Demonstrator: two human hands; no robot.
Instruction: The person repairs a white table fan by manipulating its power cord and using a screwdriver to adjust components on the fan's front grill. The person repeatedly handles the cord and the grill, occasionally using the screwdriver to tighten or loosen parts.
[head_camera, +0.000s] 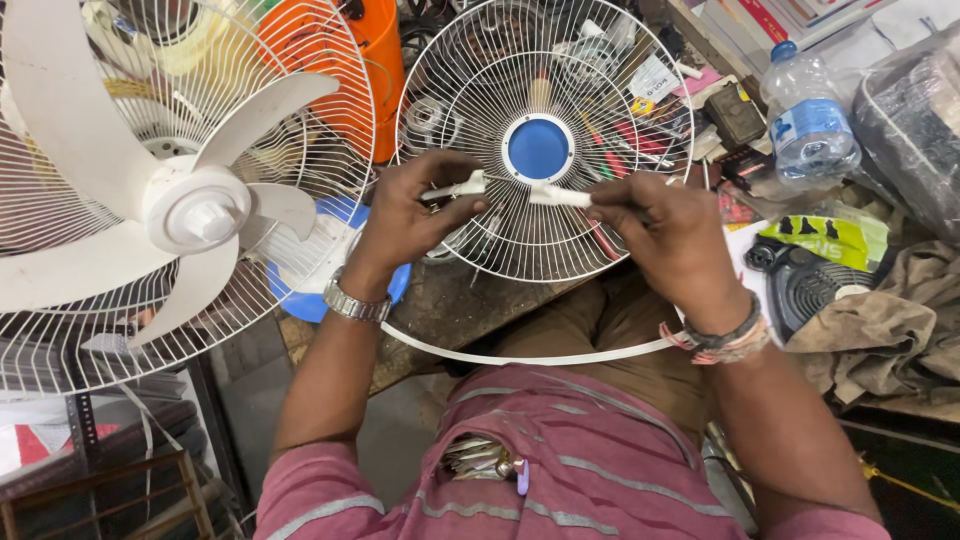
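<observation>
Head view looks down at two hands working on a white plastic band (520, 355) that loops from one hand round to the other above the lap. The left hand (405, 220) pinches one end of the band between thumb and fingers (462, 208); the right hand (665, 235) pinches the other end the same way, the two ends near each other but apart. Just behind the hands lies a round wire fan guard (470, 90) with a blue centre disc, resting on the cluttered surface (440, 300). To the left stands a fan (195, 210) with white blades. A water bottle (808, 110) stands at the right.
</observation>
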